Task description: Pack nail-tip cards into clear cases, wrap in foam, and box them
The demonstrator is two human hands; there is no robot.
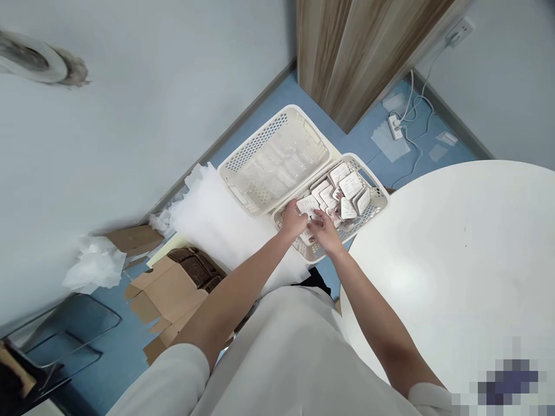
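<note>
Inside the near white basket (376, 215), my left hand (295, 221) grips a small white printed card (307, 204) by its lower left side. My right hand (326, 232) is at the card's lower right edge, its thumb and fingers curled in around it. Several similar white printed cards (350, 185), some with dark brown patterns, lie piled in the basket just beyond my hands. Part of the held card is hidden behind my fingers.
A second white basket (284, 117) holding clear plastic packets (286, 159) adjoins the first. White foam sheeting (208, 216) and an open cardboard box (173, 292) lie left. A round white table (455, 260) stands right. Cables run to a power strip (395, 126) on the floor.
</note>
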